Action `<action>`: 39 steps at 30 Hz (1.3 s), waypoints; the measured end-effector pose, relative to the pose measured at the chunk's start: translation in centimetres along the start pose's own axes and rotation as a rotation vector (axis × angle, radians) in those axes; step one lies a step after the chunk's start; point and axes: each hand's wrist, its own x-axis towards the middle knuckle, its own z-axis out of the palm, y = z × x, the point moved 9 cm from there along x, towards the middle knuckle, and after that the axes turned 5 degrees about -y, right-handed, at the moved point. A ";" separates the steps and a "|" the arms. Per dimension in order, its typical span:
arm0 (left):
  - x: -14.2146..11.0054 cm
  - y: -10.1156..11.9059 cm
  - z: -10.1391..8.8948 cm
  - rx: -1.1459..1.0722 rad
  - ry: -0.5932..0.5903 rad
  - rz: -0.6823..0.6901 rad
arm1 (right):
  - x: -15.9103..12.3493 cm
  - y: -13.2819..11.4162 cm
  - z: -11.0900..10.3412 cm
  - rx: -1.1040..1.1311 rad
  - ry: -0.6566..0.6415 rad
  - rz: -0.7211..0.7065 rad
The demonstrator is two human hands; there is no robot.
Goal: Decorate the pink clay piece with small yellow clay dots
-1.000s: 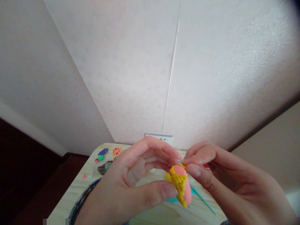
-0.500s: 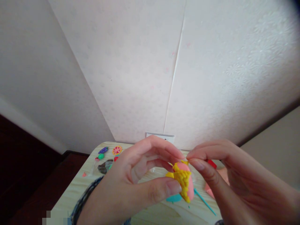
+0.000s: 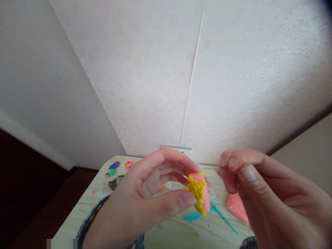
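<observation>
Between the thumb and fingers of my left hand (image 3: 155, 197) is a pink clay piece (image 3: 206, 200), held upright above the table. Yellow clay strands (image 3: 198, 192) cover the side of it nearest my thumb, and a thin yellow bit sticks up at its top. My right hand (image 3: 259, 186) is to the right, apart from the clay piece. Its fingers are curled, with the thumb close against them; whether a small bit lies between them is hidden. Below the clay piece a teal flat piece (image 3: 192, 216) and a thin teal stick (image 3: 224, 218) lie on the table.
On the wooden table (image 3: 85, 214) at the far left are a purple grape-like piece (image 3: 114, 165), a round citrus-slice piece (image 3: 129, 165) and a green ball (image 3: 111, 172). A pink clay packet (image 3: 237, 207) lies by my right hand. The wall (image 3: 155, 86) rises behind the table.
My right hand has let go of the yellow bit at the top of the clay piece and moved right, away from it. My left hand still holds the piece, slightly higher and farther left.
</observation>
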 end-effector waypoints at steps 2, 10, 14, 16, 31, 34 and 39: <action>0.0 0.0 0.0 -0.006 0.011 -0.002 | 0.2 0.2 -0.1 0.092 0.017 0.003; 0.0 0.2 0.0 -0.035 0.026 0.001 | 1.2 -0.9 -0.2 0.315 0.104 -0.057; 0.1 0.3 -0.1 -0.027 0.037 0.010 | 1.8 -0.2 0.6 0.550 0.023 0.033; 0.0 0.2 0.0 -0.039 0.029 0.005 | 2.0 0.4 1.1 0.700 0.009 0.091; 0.0 0.0 0.0 -0.046 0.021 0.008 | 1.5 1.9 2.6 1.032 0.007 0.289; 0.1 -0.1 0.1 -0.058 0.009 -0.001 | 1.3 1.7 2.6 0.980 -0.022 0.291; 0.2 0.2 -0.2 -0.012 0.064 -0.012 | 1.0 1.6 2.6 0.824 -0.116 0.258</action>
